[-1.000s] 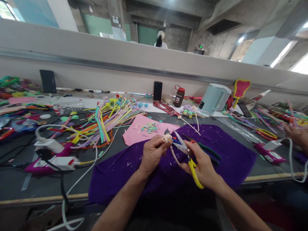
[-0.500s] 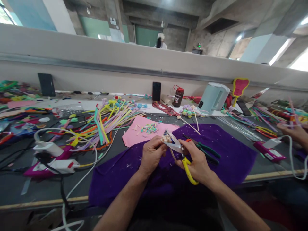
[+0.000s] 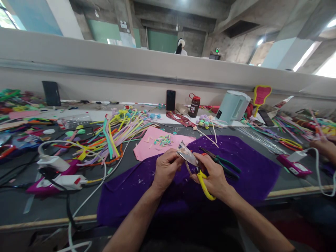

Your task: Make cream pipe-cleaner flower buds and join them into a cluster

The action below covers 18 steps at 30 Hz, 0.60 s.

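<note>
Your left hand (image 3: 166, 168) is curled tight, fingers pinched together on a small cream fuzzy piece (image 3: 180, 152) that just peeks out past your fingertips, above the far-middle part of the purple cloth (image 3: 252, 171). Your right hand (image 3: 214, 175) is wrapped around the yellow-handled scissors (image 3: 195, 166), fingers clamped on the handles, and the blades point up and left, their tips right at that fuzzy piece; whether the blades are shut on it or slightly apart, you cannot tell from here. A thin pale stem (image 3: 188, 168) hangs down from the piece between your two hands. Just right of your right hand, green-handled pliers (image 3: 223, 163) lie on the cloth, which is dotted with pale trimmings. Beyond your hands sits a pink sheet (image 3: 149, 145) with a small heap of pastel bits on it, and to its left a spread of coloured pipe cleaners (image 3: 115, 134). Near left, a pink glue gun (image 3: 55, 180) rests beside a white power cable (image 3: 86, 199). At the far side stand a black phone (image 3: 170, 100), a dark bottle with a red cap (image 3: 194, 105) and a pale blue kettle (image 3: 233, 106). At the right edge, another person's hand (image 3: 324, 147) rests among more pipe cleaners.
</note>
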Each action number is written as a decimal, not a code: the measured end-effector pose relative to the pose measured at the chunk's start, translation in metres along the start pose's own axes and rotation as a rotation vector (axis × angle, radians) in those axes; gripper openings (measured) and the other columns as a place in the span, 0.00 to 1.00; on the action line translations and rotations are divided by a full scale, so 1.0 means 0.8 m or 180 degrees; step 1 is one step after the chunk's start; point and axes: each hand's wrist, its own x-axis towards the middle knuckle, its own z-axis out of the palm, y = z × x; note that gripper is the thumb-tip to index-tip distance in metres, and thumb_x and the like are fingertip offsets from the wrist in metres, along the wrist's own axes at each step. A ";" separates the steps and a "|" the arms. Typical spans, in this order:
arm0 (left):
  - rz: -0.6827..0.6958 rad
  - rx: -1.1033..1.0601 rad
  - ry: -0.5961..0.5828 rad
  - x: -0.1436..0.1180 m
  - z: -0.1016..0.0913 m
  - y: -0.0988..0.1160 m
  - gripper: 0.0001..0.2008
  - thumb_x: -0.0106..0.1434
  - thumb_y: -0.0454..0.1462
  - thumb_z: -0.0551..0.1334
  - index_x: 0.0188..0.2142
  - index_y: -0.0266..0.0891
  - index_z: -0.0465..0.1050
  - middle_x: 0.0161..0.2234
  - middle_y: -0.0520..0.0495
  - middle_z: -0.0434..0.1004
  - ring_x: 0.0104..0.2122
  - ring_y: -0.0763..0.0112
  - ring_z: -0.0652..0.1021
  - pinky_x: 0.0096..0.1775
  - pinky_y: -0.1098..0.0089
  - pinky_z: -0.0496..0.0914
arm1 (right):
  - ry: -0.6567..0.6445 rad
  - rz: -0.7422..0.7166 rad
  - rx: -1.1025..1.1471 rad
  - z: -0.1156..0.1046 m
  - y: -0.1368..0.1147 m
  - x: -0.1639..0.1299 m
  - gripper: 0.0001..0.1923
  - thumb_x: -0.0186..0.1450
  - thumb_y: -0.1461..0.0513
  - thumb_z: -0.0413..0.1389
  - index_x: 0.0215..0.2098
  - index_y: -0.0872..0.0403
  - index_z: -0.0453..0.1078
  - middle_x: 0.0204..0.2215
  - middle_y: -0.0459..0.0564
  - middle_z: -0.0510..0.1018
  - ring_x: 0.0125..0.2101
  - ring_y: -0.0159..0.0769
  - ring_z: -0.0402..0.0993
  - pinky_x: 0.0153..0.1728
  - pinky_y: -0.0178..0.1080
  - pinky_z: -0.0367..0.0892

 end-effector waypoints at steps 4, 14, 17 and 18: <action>-0.0001 -0.0012 0.0026 0.000 0.001 -0.001 0.10 0.55 0.39 0.62 0.20 0.37 0.70 0.21 0.53 0.63 0.22 0.76 0.65 0.25 0.74 0.59 | -0.0021 -0.0021 -0.0019 0.001 0.000 0.000 0.29 0.56 0.59 0.58 0.55 0.54 0.58 0.31 0.49 0.68 0.29 0.35 0.66 0.29 0.36 0.62; 0.0054 0.0160 0.0064 -0.001 0.001 -0.002 0.10 0.56 0.38 0.62 0.21 0.37 0.71 0.21 0.53 0.64 0.22 0.77 0.65 0.25 0.75 0.59 | 0.0011 -0.0036 0.0056 0.001 0.004 -0.001 0.29 0.57 0.59 0.58 0.55 0.53 0.58 0.31 0.49 0.69 0.28 0.33 0.66 0.29 0.35 0.62; 0.0045 0.0165 0.0085 0.000 0.001 -0.002 0.10 0.55 0.38 0.62 0.20 0.37 0.70 0.21 0.53 0.65 0.22 0.77 0.65 0.25 0.75 0.59 | 0.0025 -0.0029 0.0055 0.002 0.005 -0.001 0.30 0.56 0.57 0.59 0.55 0.54 0.59 0.32 0.50 0.69 0.28 0.33 0.66 0.29 0.35 0.63; 0.0041 0.0168 0.0095 0.000 0.001 -0.002 0.11 0.55 0.38 0.62 0.19 0.37 0.70 0.20 0.53 0.64 0.22 0.77 0.65 0.25 0.75 0.59 | 0.0032 -0.0031 0.0048 0.001 0.005 -0.001 0.30 0.56 0.57 0.59 0.55 0.54 0.59 0.32 0.50 0.69 0.28 0.33 0.66 0.29 0.35 0.64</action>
